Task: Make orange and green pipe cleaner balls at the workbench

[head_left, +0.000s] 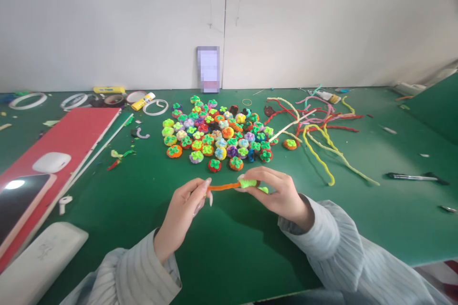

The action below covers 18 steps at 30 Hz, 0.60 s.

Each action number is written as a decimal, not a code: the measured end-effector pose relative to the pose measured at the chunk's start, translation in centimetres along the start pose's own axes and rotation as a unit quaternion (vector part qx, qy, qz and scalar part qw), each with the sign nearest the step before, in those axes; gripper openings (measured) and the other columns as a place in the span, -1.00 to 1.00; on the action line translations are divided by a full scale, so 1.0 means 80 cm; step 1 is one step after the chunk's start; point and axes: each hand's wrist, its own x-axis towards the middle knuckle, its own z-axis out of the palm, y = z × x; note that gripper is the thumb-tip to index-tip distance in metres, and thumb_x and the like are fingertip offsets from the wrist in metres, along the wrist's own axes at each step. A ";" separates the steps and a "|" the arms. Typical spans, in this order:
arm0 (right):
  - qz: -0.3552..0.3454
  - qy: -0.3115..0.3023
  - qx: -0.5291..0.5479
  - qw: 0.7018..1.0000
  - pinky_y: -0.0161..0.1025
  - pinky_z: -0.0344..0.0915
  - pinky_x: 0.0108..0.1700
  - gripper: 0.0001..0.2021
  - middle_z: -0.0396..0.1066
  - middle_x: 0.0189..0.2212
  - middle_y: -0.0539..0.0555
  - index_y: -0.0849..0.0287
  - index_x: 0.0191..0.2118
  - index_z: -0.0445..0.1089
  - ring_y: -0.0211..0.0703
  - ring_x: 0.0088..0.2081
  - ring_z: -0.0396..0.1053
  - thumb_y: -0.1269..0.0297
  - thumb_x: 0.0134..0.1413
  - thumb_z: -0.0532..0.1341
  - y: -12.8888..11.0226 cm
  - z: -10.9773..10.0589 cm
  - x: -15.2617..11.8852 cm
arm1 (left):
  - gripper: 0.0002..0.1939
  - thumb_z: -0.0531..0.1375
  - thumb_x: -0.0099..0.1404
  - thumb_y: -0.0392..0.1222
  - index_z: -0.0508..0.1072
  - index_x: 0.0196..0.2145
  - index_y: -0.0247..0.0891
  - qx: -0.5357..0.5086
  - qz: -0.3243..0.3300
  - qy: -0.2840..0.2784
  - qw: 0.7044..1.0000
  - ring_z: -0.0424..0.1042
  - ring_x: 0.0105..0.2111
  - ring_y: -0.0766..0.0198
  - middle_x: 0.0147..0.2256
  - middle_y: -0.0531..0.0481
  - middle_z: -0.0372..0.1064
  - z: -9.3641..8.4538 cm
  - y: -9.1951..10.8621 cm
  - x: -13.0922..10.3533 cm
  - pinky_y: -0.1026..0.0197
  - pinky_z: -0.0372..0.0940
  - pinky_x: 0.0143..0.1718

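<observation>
An orange pipe cleaner [224,187] stretches level between my two hands above the green table. My left hand [183,207] is closed in a pinch on its left end. At the other end, my right hand [278,191] grips a bright yellow-green coiled pipe cleaner [247,183] between thumb and fingers, and the orange one runs up to it. Fingers partly cover the coil, so how the two join is hidden. Just beyond my hands lies a cluster of small fuzzy pipe-cleaner pieces [207,150] in many colours, most with green flower-shaped tops.
Loose pipe cleaners [317,126] sprawl right of the cluster, beside a single orange piece [289,144]. A black-and-silver pen-like tool [411,177] lies far right. On the left are a red board [89,126], a phone [25,205], and a white power bank [53,257]. Tape rolls [155,107] line the back.
</observation>
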 end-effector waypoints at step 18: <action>0.064 -0.035 0.066 0.995 -0.29 0.42 -0.35 -0.89 0.51 -0.36 0.08 0.15 -0.30 0.42 -0.19 -0.41 0.46 0.29 -0.01 0.25 -0.011 0.011 -0.007 | -0.62 0.03 0.23 0.05 0.26 -0.59 -0.27 0.097 0.035 -0.037 0.994 -0.05 -0.68 0.46 -0.65 0.15 0.02 0.008 0.002 -0.007 0.34 -0.11 -0.66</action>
